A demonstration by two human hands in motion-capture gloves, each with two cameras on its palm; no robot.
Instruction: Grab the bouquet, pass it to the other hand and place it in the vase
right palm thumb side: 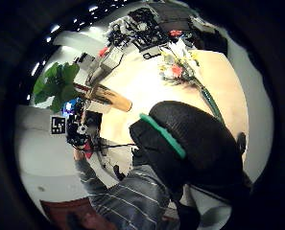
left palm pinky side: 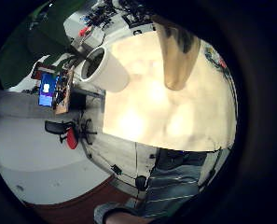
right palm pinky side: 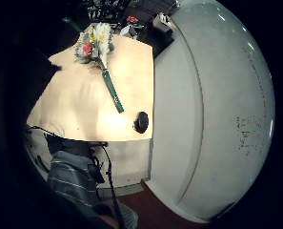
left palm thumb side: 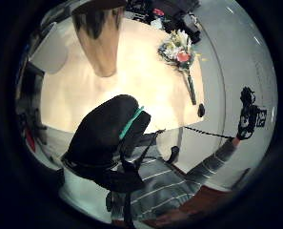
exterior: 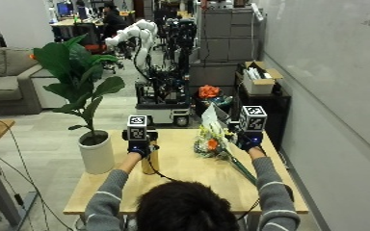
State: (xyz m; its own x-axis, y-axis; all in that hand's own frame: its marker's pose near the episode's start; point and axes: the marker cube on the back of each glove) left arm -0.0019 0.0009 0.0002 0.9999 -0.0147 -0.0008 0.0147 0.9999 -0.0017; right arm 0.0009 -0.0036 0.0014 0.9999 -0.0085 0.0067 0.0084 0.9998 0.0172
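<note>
outside view: bouquet lies near table's right edge; each hand's grip cannot be told

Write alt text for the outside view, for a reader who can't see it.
A person seated at a wooden table holds both gloved hands raised above it: the left hand over a gold vase, the right hand beside a bouquet that lies on the table. A potted plant stands at the table's left end.

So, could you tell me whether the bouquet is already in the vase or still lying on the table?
Still on the table: the bouquet lies flat, apart from the upright vase.
</note>
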